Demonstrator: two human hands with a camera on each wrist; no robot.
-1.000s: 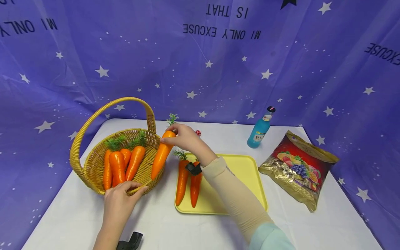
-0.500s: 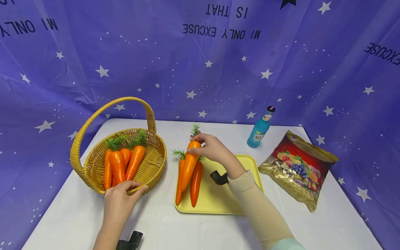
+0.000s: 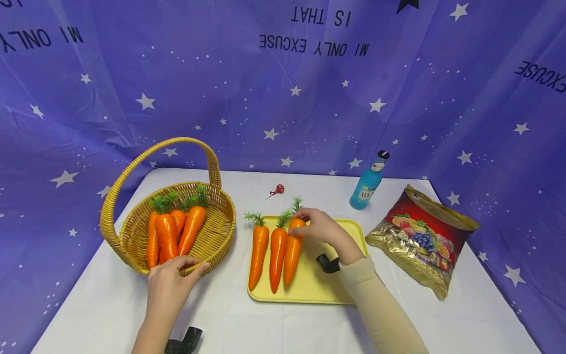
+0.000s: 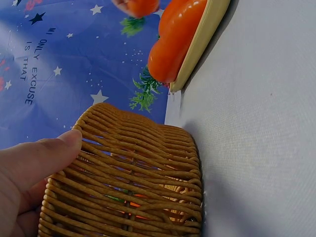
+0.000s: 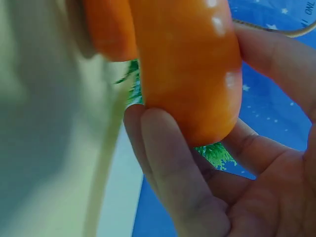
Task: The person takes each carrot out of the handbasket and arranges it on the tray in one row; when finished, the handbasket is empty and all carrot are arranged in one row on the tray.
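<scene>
Starry cloth; right hand pinches glossy tapered carrot, left hand grips woven basket.

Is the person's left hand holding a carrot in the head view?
No, the left hand grips the near edge of the wicker basket, while the right hand holds a carrot.

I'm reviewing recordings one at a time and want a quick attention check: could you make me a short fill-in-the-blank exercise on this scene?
1. The tray, where the right hand holds a carrot, is coloured ____.
2. Counting the held one, ____ carrots are on or above the tray.
3. The left hand grips the rim of the wicker ____.
4. In the head view, the bag lies to the ____ of the tray.

Missing words: yellow; three; basket; right.
</scene>
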